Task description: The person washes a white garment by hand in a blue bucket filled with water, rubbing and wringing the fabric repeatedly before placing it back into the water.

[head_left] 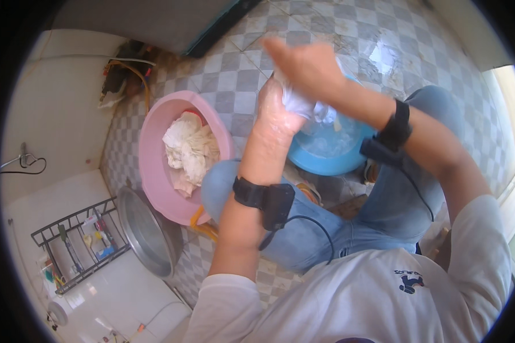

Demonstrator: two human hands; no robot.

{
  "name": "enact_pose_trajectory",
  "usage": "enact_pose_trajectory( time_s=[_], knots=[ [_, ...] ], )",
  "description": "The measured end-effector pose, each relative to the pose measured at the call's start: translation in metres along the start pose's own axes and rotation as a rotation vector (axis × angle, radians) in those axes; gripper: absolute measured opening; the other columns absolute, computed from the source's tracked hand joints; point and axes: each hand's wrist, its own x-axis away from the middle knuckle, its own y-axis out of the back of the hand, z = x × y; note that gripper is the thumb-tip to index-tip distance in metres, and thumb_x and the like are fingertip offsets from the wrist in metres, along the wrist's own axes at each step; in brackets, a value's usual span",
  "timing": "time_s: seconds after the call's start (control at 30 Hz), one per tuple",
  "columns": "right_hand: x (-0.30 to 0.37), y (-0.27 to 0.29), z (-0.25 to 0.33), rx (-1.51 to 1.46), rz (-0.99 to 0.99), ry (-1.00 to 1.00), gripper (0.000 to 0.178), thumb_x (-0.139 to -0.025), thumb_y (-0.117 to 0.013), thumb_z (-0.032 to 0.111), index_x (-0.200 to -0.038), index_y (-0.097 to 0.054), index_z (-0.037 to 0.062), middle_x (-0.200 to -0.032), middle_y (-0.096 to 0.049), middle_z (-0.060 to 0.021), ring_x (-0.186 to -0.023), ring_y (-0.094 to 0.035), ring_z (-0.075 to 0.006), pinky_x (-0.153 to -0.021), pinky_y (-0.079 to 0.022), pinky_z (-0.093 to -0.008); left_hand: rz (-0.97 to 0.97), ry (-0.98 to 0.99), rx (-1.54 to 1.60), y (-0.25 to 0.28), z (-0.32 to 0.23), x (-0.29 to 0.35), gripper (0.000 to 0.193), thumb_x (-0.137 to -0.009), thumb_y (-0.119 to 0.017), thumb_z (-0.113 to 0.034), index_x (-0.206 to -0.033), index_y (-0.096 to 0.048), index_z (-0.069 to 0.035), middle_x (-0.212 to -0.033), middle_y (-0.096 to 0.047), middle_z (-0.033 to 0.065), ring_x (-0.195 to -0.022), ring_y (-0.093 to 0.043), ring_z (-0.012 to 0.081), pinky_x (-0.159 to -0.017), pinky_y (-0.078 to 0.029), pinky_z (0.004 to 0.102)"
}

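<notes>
A wet white cloth [296,104] is bunched between my two hands, over the near left part of a blue basin [324,167] of soapy water. My left hand [273,103] is closed round the cloth, and suds wet its wrist. Just beyond and above it, my right hand [309,68] is curled in a fist with the thumb out, smeared by motion. White fabric shows at its edges, though its fingertips are hidden. Part of the cloth hangs toward the water, where paler fabric and foam show. Black bands with small boxes and cables circle both my forearms.
A pink tub [153,171] with cream laundry [191,146] stands left of my knee. A metal basin [146,231] leans by the wall below a black rack [77,246]. Wet checkered tiles [377,57] cover the floor. A dark panel [154,23] lies at the far left.
</notes>
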Motion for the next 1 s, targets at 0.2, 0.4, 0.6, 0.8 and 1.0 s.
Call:
enact_pose_trajectory(
  time_s=[0.2, 0.4, 0.6, 0.8, 1.0],
  knots=[
    [0.017, 0.004, 0.004, -0.102, -0.055, 0.336, 0.04, -0.075, -0.058, 0.015, -0.115, -0.055, 0.0178, -0.052, -0.054, -0.0051, -0.044, -0.057, -0.0226, -0.039, -0.042, -0.0361, 0.256, 0.165, 0.173, 0.019, 0.001, -0.017, 0.039, -0.097, -0.032, -0.035, -0.12, -0.044, -0.005, -0.12, -0.052, 0.013, -0.109, -0.053, 0.0265, -0.097, -0.041, 0.0452],
    [0.014, 0.0, 0.031, -0.041, 0.044, 0.122, 0.041, -0.076, -0.057, 0.017, -0.116, -0.055, 0.0173, -0.053, -0.056, -0.0071, -0.045, -0.057, -0.0241, -0.039, -0.043, -0.0368, 0.317, -0.024, 0.039, -0.018, -0.003, 0.019, 0.041, -0.097, -0.029, -0.034, -0.121, -0.046, -0.004, -0.115, -0.055, 0.0135, -0.105, -0.055, 0.0253, -0.095, -0.043, 0.0416],
    [-0.011, 0.005, -0.016, 0.02, -0.038, -0.135, 0.04, -0.077, -0.056, 0.018, -0.116, -0.053, 0.0164, -0.053, -0.055, -0.0062, -0.045, -0.057, -0.0248, -0.041, -0.044, -0.0392, 0.101, 0.027, 0.06, -0.02, -0.003, 0.006, 0.041, -0.098, -0.03, -0.032, -0.124, -0.044, -0.004, -0.122, -0.051, 0.0136, -0.108, -0.052, 0.0266, -0.094, -0.043, 0.0415],
    [0.028, 0.019, 0.038, -0.103, -0.05, 0.305, 0.025, -0.076, -0.055, 0.015, -0.101, -0.053, 0.0105, -0.054, -0.057, -0.0102, -0.048, -0.061, -0.0287, -0.04, -0.045, -0.0419, 0.136, -0.062, -0.23, 0.001, -0.003, 0.016, 0.037, -0.094, -0.039, -0.041, -0.091, -0.057, -0.009, -0.087, -0.062, 0.0072, -0.089, -0.058, 0.0201, -0.079, -0.047, 0.0371],
    [-0.005, 0.011, 0.004, -0.014, 0.095, -0.071, 0.031, -0.077, -0.056, 0.019, -0.107, -0.051, 0.0136, -0.061, -0.062, -0.0123, -0.051, -0.061, -0.0304, -0.042, -0.045, -0.041, 0.027, -0.028, -0.002, 0.003, -0.005, -0.001, 0.045, -0.097, -0.033, -0.036, -0.125, -0.043, -0.003, -0.119, -0.054, 0.0126, -0.109, -0.053, 0.0253, -0.092, -0.044, 0.0436]
  ],
)
